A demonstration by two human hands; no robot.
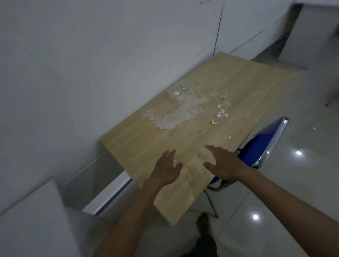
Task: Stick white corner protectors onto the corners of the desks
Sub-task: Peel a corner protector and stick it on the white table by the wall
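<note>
Wooden counter [184, 127] against the white wall [81, 64]. White corner protectors [221, 113] loose at 1 o'clock of the hands, beside a patch of pale residue [183, 111]. Blue chair [265, 144] tucked at the 3 o'clock edge. Left hand [165, 170] and right hand [222, 162] spread flat over the near end, each grip released, holding nothing. Tiled floor [288, 200] at 4 o'clock.

Wooden desk [137, 142]: white corner protectors [221, 114], pale flaky residue [183, 111].

one desk [145, 141], three corner protectors [222, 113], one chair [264, 142], two hands [192, 166].
</note>
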